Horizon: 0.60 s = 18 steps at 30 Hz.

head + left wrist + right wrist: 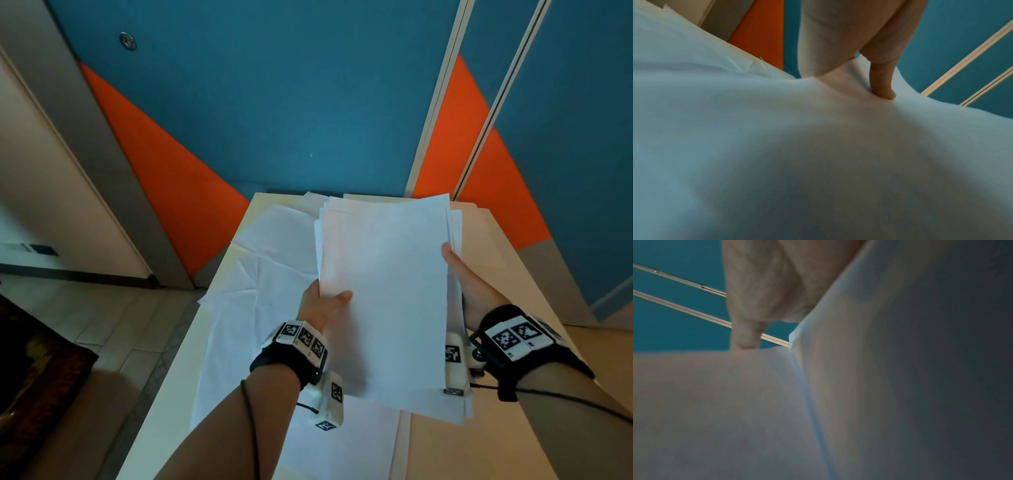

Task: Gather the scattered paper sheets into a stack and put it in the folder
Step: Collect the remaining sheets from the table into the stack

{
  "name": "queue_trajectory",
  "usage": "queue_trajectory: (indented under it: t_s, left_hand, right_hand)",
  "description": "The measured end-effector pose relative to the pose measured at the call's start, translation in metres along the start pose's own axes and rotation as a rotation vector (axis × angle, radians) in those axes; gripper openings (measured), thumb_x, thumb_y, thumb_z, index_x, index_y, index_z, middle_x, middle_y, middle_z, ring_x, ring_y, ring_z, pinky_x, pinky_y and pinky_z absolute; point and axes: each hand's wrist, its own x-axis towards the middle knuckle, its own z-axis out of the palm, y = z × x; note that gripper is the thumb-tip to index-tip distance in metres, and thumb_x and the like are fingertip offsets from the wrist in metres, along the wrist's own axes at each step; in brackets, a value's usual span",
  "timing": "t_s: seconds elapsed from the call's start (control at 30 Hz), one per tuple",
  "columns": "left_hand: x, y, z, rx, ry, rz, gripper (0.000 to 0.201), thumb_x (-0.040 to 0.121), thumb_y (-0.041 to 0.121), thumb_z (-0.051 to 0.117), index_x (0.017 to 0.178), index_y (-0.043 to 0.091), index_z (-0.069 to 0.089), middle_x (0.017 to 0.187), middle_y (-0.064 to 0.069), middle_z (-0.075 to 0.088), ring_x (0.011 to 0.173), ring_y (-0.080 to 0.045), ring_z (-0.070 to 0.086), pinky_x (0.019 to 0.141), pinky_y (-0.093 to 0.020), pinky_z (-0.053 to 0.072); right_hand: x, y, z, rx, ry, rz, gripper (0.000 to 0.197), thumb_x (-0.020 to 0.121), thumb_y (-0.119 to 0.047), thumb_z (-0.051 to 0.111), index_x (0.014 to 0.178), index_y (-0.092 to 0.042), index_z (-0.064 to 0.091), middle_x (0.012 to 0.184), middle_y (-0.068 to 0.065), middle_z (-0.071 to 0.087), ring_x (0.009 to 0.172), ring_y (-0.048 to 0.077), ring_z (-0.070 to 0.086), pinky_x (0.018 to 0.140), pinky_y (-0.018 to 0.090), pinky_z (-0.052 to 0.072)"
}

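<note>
A loose stack of white paper sheets [383, 294] is held up above the table between both hands. My left hand [322, 303] grips its left edge, thumb on top and the other fingers hidden beneath. My right hand [462, 274] holds the right edge with the thumb lying along it. In the left wrist view my left hand [882, 84] presses its thumb into the stack [818, 154]. In the right wrist view the right hand [764, 305] lies against the sheets [859, 402]. More white sheets [260, 301] lie spread on the table. A cream folder [479, 212] seems to lie under the far edge.
The pale table [507, 274] is narrow and runs away from me toward a blue and orange wall [308, 102]. Tiled floor [113, 325] lies to the left. A dark object [30, 370] sits on the floor at the lower left.
</note>
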Motion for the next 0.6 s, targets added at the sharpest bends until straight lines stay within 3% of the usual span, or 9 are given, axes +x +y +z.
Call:
queue_trajectory:
  t_s: [0.1, 0.2, 0.23, 0.3, 0.37, 0.4, 0.5, 0.57, 0.6]
  left_hand:
    - [-0.004, 0.002, -0.002, -0.01, 0.018, 0.031, 0.035, 0.08, 0.007, 0.069, 0.113, 0.013, 0.056, 0.1, -0.004, 0.064, 0.091, -0.023, 0.061, 0.076, -0.029, 0.048]
    - [-0.007, 0.005, -0.003, -0.039, 0.009, 0.059, 0.034, 0.081, 0.005, 0.067, 0.111, 0.015, 0.055, 0.098, -0.002, 0.064, 0.088, -0.021, 0.06, 0.072, -0.025, 0.047]
    - [-0.007, 0.007, -0.004, -0.037, 0.004, 0.068, 0.034, 0.081, 0.004, 0.067, 0.11, 0.016, 0.055, 0.099, -0.002, 0.063, 0.089, -0.022, 0.06, 0.074, -0.027, 0.047]
    - [-0.006, 0.009, -0.006, -0.043, -0.007, 0.08, 0.036, 0.081, 0.004, 0.068, 0.111, 0.016, 0.054, 0.102, -0.004, 0.064, 0.093, -0.023, 0.06, 0.079, -0.029, 0.047]
    - [-0.005, 0.009, -0.009, -0.045, -0.018, 0.089, 0.038, 0.081, 0.004, 0.068, 0.114, 0.015, 0.054, 0.104, -0.004, 0.064, 0.094, -0.022, 0.061, 0.079, -0.029, 0.047]
    - [-0.004, 0.008, -0.011, -0.037, -0.031, 0.089, 0.037, 0.081, 0.006, 0.068, 0.114, 0.015, 0.055, 0.103, -0.003, 0.065, 0.093, -0.021, 0.061, 0.078, -0.028, 0.048]
    - [-0.003, 0.006, -0.022, 0.089, -0.043, 0.086, 0.017, 0.09, 0.027, 0.06, 0.102, 0.016, 0.055, 0.086, 0.006, 0.06, 0.074, -0.008, 0.057, 0.062, -0.018, 0.044]
    - [0.006, 0.001, -0.038, 0.204, 0.016, 0.068, 0.025, 0.094, 0.038, 0.05, 0.095, 0.013, 0.053, 0.084, 0.001, 0.059, 0.069, -0.011, 0.056, 0.056, -0.019, 0.045]
    - [0.011, -0.002, -0.05, 0.271, 0.065, 0.044, 0.028, 0.094, 0.039, 0.049, 0.097, 0.011, 0.055, 0.092, -0.005, 0.063, 0.076, -0.019, 0.061, 0.062, -0.023, 0.049]
  right_hand:
    - [-0.015, -0.009, 0.006, -0.107, -0.257, 0.054, 0.03, 0.08, -0.02, 0.066, 0.108, -0.009, 0.066, 0.11, 0.011, 0.069, 0.085, 0.02, 0.07, 0.085, 0.036, 0.049]
    - [-0.012, -0.008, 0.007, -0.163, -0.223, 0.045, 0.034, 0.083, 0.002, 0.06, 0.117, 0.001, 0.059, 0.104, 0.012, 0.068, 0.082, 0.023, 0.067, 0.076, 0.034, 0.05]
    - [-0.011, -0.008, 0.007, -0.166, -0.212, 0.048, 0.043, 0.077, -0.002, 0.069, 0.118, 0.001, 0.059, 0.099, 0.011, 0.07, 0.086, 0.025, 0.066, 0.076, 0.035, 0.05]
    - [-0.007, -0.005, 0.005, -0.182, -0.216, 0.061, 0.084, 0.04, -0.026, 0.094, 0.114, -0.004, 0.063, 0.096, 0.01, 0.073, 0.093, 0.028, 0.066, 0.08, 0.037, 0.051]
    - [-0.002, 0.002, 0.006, -0.191, -0.21, 0.039, 0.107, 0.011, -0.041, 0.094, 0.109, -0.008, 0.064, 0.104, 0.011, 0.071, 0.099, 0.029, 0.066, 0.088, 0.042, 0.05]
    - [-0.002, 0.003, 0.009, -0.221, -0.179, 0.015, 0.105, 0.016, -0.043, 0.094, 0.11, -0.007, 0.063, 0.108, 0.012, 0.07, 0.102, 0.03, 0.064, 0.094, 0.044, 0.048]
    - [-0.01, -0.002, 0.02, -0.298, -0.043, -0.04, 0.054, 0.072, -0.018, 0.079, 0.118, -0.001, 0.057, 0.118, 0.011, 0.063, 0.113, 0.03, 0.057, 0.104, 0.044, 0.04]
    - [-0.006, -0.007, 0.02, -0.327, 0.042, -0.079, 0.042, 0.081, -0.012, 0.07, 0.119, 0.0, 0.056, 0.119, 0.014, 0.062, 0.114, 0.032, 0.056, 0.103, 0.043, 0.04]
    - [-0.005, -0.011, 0.019, -0.334, 0.079, -0.101, 0.041, 0.082, -0.011, 0.069, 0.119, 0.001, 0.056, 0.119, 0.015, 0.061, 0.114, 0.033, 0.056, 0.103, 0.043, 0.041]
